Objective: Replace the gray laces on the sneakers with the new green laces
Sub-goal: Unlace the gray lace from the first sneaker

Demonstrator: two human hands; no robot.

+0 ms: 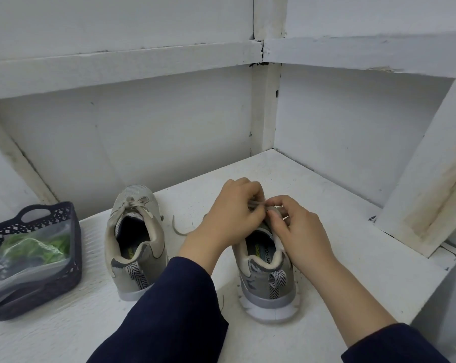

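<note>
Two grey sneakers stand heel-toward-me on a white shelf. The left sneaker has its gray lace tied in a bow. Over the tongue of the right sneaker, my left hand and my right hand both pinch its gray lace. A loose end of that lace trails on the shelf between the shoes. The green laces lie in a clear plastic bag inside the dark basket at the left. The right shoe's eyelets are hidden under my hands.
A dark perforated plastic basket with handles stands at the left edge of the white shelf. White walls close in behind and to the right, and a slanted white beam leans at the right.
</note>
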